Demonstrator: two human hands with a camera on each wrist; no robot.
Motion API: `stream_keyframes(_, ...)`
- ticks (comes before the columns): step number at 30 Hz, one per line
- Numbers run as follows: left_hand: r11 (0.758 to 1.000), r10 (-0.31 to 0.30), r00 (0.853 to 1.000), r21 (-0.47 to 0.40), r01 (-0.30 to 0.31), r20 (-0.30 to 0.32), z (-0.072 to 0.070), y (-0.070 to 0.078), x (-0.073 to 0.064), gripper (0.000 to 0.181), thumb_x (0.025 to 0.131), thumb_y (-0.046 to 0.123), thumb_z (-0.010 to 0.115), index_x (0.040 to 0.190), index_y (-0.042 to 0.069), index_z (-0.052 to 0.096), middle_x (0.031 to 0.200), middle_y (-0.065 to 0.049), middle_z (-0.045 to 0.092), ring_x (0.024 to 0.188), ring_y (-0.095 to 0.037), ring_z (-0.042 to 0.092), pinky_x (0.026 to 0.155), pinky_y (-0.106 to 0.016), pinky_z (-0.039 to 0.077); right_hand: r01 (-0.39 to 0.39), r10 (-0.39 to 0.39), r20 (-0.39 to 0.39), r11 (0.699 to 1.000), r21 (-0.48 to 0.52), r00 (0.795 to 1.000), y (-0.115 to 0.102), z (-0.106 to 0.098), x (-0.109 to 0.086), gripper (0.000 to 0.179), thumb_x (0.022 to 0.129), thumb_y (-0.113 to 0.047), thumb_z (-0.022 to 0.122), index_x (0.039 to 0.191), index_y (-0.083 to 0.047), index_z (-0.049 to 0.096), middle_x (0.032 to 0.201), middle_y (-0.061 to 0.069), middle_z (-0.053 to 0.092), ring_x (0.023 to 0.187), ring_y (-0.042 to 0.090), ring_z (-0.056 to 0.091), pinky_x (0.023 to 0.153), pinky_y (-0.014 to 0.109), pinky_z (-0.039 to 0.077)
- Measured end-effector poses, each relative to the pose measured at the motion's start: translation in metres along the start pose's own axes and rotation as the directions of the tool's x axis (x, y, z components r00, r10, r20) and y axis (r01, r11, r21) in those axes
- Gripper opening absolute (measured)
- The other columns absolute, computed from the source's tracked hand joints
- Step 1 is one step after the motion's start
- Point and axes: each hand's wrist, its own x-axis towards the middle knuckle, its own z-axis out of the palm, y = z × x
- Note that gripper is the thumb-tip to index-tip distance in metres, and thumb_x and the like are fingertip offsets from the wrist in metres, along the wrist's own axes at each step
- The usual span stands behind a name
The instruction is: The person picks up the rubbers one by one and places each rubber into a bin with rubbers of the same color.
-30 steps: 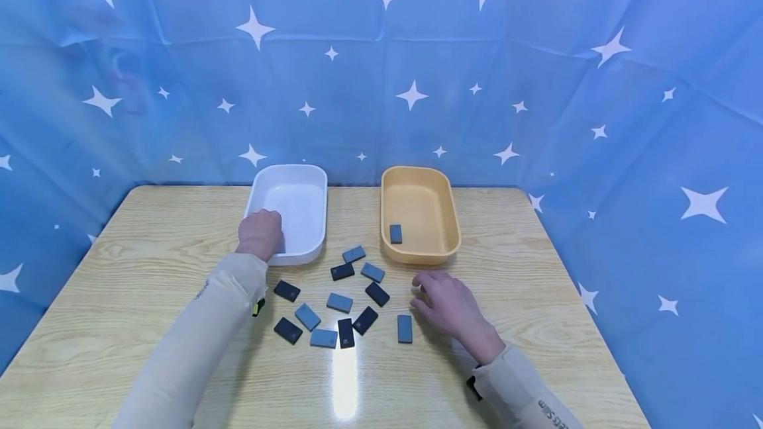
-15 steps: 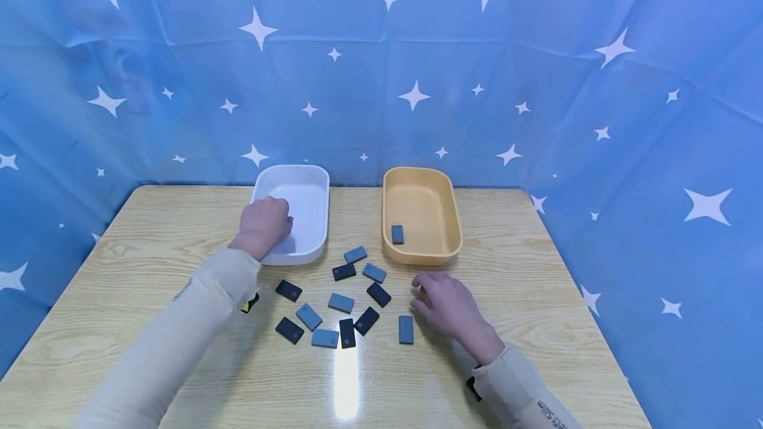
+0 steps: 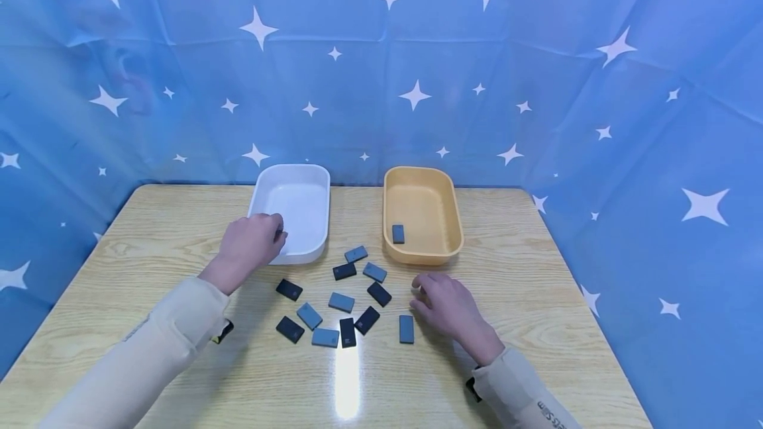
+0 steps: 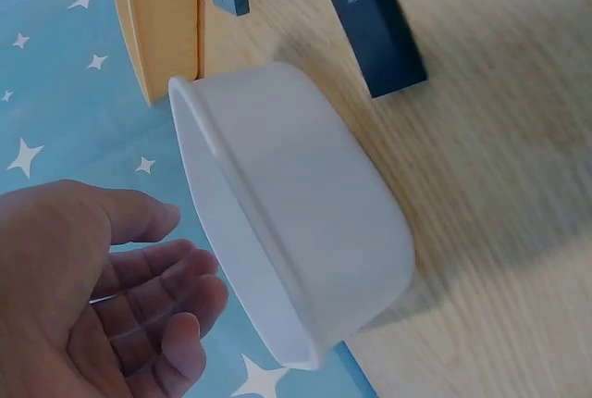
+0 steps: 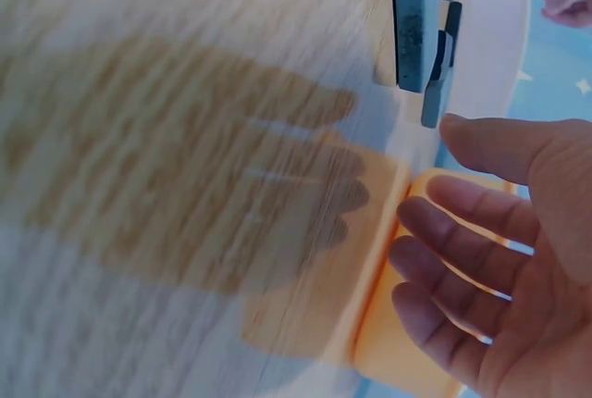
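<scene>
My left grip [image 3: 253, 238] hangs released, fingers loosely bent, at the near left corner of one white bin [image 3: 308, 217]. To the right, six black blocks [image 3: 344, 271] and six blue blocks [image 3: 342, 302], twelve in all, lie scattered on the wooden surface [image 3: 507, 237]. One orange bin [image 3: 426, 210] holds a seventh blue block [image 3: 398, 234], toward its near left corner. Rightmost, my right grip [image 3: 447, 306] is relaxed around nothing, near the rightmost loose block.

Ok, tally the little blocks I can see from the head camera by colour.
Black blocks: 6
Blue-grey blocks: 7, one of them in the orange bin
Total: 13 visible; the left hand hides part of the white bin
</scene>
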Motion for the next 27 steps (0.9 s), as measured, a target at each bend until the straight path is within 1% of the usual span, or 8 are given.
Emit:
stream_keyframes(7,0.998,0.059,0.998,0.002,-0.059,-0.031,0.007,-0.001,-0.022,0.015,0.09,0.021,0.066,0.08,0.01,0.063,0.06,0.001,0.054,0.049,-0.015,0.048,0.042,-0.031,0.037,0.005,-0.005,-0.005,1.0,-0.004,1.0,0.0,0.001,0.0,0.023,0.082,-0.028,0.078,0.097,-0.016,0.066,0.082,-0.004,0.062,0.074,0.011,0.054,0.067,0.033,0.047)
stream_keyframes(10,0.997,0.081,0.996,-0.009,-0.082,-0.048,0.01,0.002,-0.03,0.013,0.09,0.022,0.066,0.082,0.011,0.064,0.06,0.003,0.053,0.049,-0.012,0.047,0.043,-0.029,0.036,0.007,-0.007,-0.009,1.0,-0.006,1.0,0.0,0.001,0.0,0.023,0.082,-0.028,0.078,0.097,-0.016,0.066,0.082,-0.005,0.061,0.073,0.011,0.054,0.066,0.033,0.046)
stream_keyframes(14,0.995,0.093,0.994,-0.032,-0.095,-0.057,0.013,0.006,-0.038,0.013,0.09,0.021,0.066,0.08,0.014,0.063,0.06,0.006,0.052,0.049,-0.01,0.045,0.043,-0.027,0.034,0.007,-0.007,-0.006,1.0,-0.002,1.0,-0.001,0.001,0.0,0.022,0.082,-0.028,0.078,0.096,-0.016,0.066,0.081,-0.005,0.06,0.073,0.012,0.053,0.066,0.033,0.046)
stream_keyframes(21,0.992,0.115,0.992,-0.039,-0.117,-0.046,0.024,0.012,-0.046,0.014,0.089,0.018,0.064,0.076,0.015,0.062,0.058,0.008,0.049,0.048,-0.008,0.042,0.043,-0.027,0.032,0.004,-0.004,-0.006,1.0,-0.001,1.0,-0.001,0.001,0.0,0.023,0.081,-0.029,0.078,0.096,-0.016,0.066,0.081,-0.005,0.06,0.073,0.011,0.053,0.066,0.033,0.046)
stream_keyframes(25,0.99,0.136,0.99,-0.039,-0.137,-0.041,0.031,0.014,-0.049,0.012,0.087,0.018,0.066,0.075,0.016,0.063,0.058,0.008,0.05,0.049,-0.008,0.042,0.043,-0.026,0.033,0.005,-0.005,-0.005,1.0,0.006,1.0,-0.002,0.001,0.001,0.023,0.082,-0.029,0.077,0.097,-0.016,0.067,0.082,-0.004,0.061,0.073,0.011,0.053,0.066,0.033,0.046)
stream_keyframes(27,0.988,0.146,0.989,-0.049,-0.147,-0.02,0.032,0.015,-0.05,0.012,0.086,0.019,0.067,0.075,0.017,0.063,0.06,0.008,0.051,0.05,-0.008,0.043,0.044,-0.026,0.034,0.005,-0.005,-0.006,1.0,0.011,1.0,-0.003,0.001,0.001,0.022,0.082,-0.029,0.077,0.098,-0.016,0.067,0.082,-0.004,0.062,0.073,0.011,0.053,0.066,0.033,0.046)
